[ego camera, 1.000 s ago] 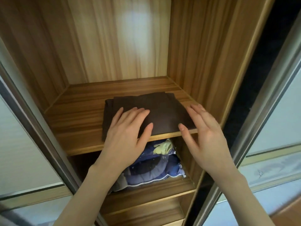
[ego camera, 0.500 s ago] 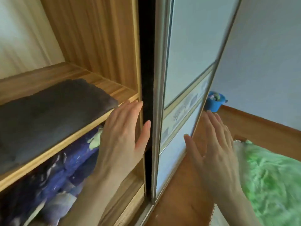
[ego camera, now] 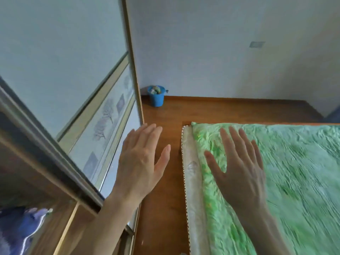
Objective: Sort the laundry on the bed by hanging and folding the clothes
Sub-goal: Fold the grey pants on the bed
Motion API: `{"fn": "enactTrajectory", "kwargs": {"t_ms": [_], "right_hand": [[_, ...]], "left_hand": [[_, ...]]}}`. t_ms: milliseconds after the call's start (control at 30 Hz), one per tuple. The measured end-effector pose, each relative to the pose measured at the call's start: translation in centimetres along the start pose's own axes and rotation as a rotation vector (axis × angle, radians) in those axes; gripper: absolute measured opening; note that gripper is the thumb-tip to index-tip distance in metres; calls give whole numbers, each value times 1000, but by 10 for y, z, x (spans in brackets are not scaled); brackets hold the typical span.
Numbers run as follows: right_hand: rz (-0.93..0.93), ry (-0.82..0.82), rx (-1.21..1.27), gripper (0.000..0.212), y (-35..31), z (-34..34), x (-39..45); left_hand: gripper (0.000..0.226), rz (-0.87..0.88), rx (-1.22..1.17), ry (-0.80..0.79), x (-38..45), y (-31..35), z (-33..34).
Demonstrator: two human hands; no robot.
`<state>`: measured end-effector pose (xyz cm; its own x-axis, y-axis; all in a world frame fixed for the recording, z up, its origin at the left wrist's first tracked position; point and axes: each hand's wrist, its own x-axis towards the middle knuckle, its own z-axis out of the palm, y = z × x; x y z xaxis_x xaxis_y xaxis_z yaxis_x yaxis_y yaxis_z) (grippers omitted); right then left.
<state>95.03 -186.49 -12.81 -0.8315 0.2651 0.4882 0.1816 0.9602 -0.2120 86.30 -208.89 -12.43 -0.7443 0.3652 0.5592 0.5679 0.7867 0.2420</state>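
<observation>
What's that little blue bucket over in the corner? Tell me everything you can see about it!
The small blue bucket looks like plastic, wider at the rim than at the base. It stands upright on the brown wooden floor, in the corner where the white wall meets the end of the sliding wardrobe door. Colourful bits fill the top, too blurry to name. A small knob shows on its right side. No hand touches it.

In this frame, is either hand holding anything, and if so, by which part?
Nothing is held. The left hand and the right hand are both spread flat with straight fingers, no grip on anything; the left shows over the wooden floor, the right over the green bedspread.
</observation>
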Motion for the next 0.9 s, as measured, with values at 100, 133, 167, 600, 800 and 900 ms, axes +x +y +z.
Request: {"fn": "enactTrajectory", "kwargs": {"t_ms": [100,133,167,600,800,900], "right_hand": [[90,26,-14,73,34,9,10],[117,33,-19,73,45,12,14],[146,34,-22,73,55,16,17],[627,45,-162,73,175,16,-25],[889,-15,-269,71,198,23,-58],[1035,7,-307,71,202,27,-67]], "left_hand": [[54,67,-56,-50,28,23,39],[54,93,-70,-69,37,31,52],[53,120,-83,-87,45,38,65],[55,555,-270,-296,115,171,211],[58,729,-360,-488,124,227,266],[58,844,-458,-553,124,252,292]]}}
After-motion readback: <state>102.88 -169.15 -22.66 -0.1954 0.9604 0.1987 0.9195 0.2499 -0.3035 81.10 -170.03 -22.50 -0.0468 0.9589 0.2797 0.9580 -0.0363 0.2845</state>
